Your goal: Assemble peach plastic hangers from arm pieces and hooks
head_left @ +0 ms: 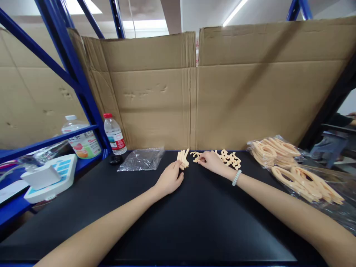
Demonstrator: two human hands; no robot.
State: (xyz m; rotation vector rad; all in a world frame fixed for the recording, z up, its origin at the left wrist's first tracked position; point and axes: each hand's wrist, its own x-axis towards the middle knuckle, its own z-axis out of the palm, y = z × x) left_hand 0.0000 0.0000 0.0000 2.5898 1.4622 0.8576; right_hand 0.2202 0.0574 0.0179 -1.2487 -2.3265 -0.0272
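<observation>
My left hand (pixel 169 179) rests on the black table, its fingers stretched out and touching the near end of a bunch of pale beige stick-like pieces (pixel 182 157). These lie side by side, close together. To the right, my right hand (pixel 213 163) has its fingertips pinched together; what is between them, if anything, is too small to make out. Small curved beige pieces (pixel 195 155) lie just left of those fingertips. A loose heap of similar hook-shaped pieces (pixel 230 159) spreads behind and right of the hand, which partly hides it.
Clear bags of larger beige loop-shaped parts (pixel 274 151) lie at the right. An empty-looking plastic bag (pixel 143 159) and a red-capped water bottle (pixel 114 135) are at the back left. A cardboard wall (pixel 155 96) closes the table's back; a blue rack (pixel 75 83) stands left.
</observation>
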